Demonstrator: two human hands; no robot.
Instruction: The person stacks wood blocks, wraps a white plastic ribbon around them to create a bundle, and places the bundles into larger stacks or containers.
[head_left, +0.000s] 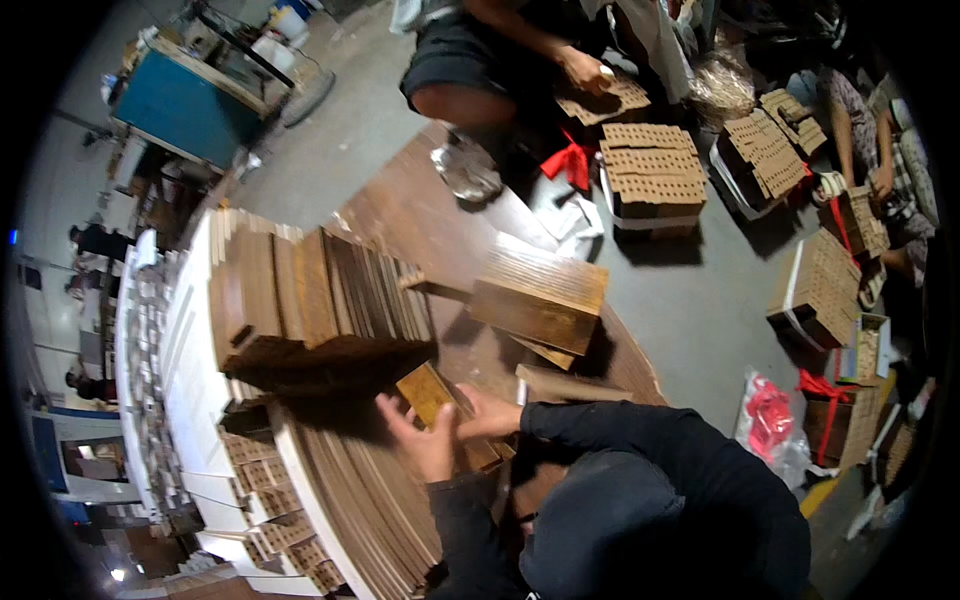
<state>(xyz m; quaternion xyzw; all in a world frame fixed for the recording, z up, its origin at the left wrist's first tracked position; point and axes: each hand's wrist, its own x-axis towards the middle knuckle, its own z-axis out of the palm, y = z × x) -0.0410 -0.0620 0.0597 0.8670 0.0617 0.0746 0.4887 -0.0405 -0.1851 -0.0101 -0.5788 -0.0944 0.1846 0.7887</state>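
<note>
My left hand is at the lower middle, its fingers spread beside a narrow yellow-brown block that looks like wood or stacked board. My right hand lies across the block from the right, fingers bent against it; part of its grip is hidden. Just left of the hands stands a tall row of upright brown boards. A long row of thin brown sheets runs below my left hand. Beyond my right hand, a larger shiny brown block lies on a brown board surface.
A dark cap covers the bottom middle. Another person's hand touches punched brown strips at the top. Tied stacks of punched strips stand on the grey floor at right. At left are white panels and a blue box.
</note>
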